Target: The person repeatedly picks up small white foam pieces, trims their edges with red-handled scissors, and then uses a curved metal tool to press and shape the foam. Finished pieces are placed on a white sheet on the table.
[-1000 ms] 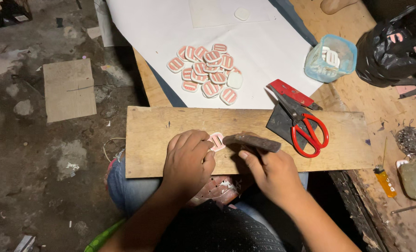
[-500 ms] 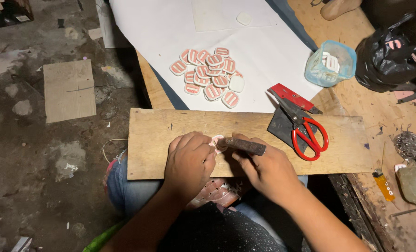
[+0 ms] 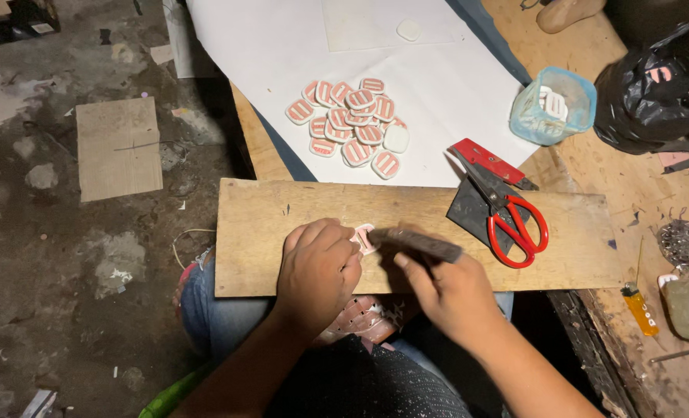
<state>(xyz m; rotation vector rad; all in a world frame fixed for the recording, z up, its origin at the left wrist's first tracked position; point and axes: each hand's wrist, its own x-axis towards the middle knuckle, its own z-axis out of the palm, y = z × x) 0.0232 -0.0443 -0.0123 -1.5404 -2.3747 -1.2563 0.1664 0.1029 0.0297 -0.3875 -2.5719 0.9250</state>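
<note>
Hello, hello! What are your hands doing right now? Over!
Left hand pins small pink-and-white piece on wooden board. Right hand holds dark flat tool against it. Red scissors lie apart.

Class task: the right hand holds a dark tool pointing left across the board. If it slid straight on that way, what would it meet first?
Most likely the small pink-and-white piece pinned under the left hand; the right hand has its dark tool tip already there.

To my left the grey concrete floor [image 3: 66,255] is stained and littered, with a cardboard square [image 3: 118,147] lying flat. The far left corner goes dark. Right of me a worn wooden workbench [image 3: 615,186], scuffed, perhaps plywood, catches warm light.
</note>
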